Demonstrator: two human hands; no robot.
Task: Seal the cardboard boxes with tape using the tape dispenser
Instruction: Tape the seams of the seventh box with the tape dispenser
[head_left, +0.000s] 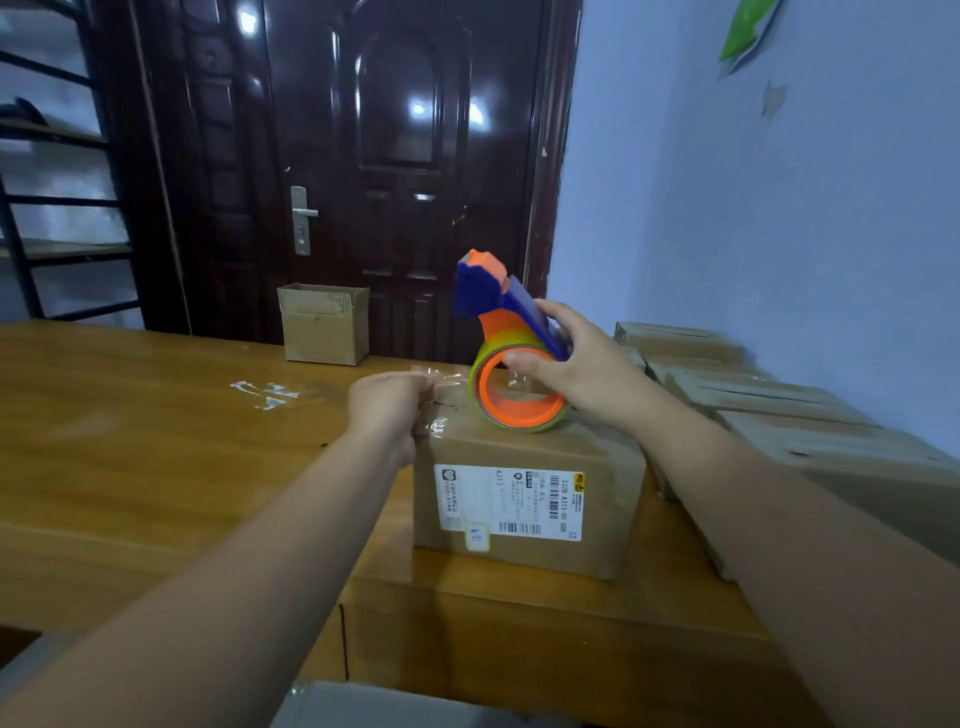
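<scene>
Scraps (265, 395) of film lie mid-desk (130, 467); an open box (324, 325) stands at the far edge. The left hand (387, 410) curls its fingers at the box (524, 499) top's left edge, seemingly pinching the tape (441, 382), which looks thin, clingy and quick to crinkle. The box sits near the front right; probably light, stiff cardboard with yielding flaps. The right hand (566, 358) grips the dispenser (511, 364) on the box top. It looks like hard, light plastic, best held by its blue handle. More boxes (753, 395) line the right edge.
</scene>
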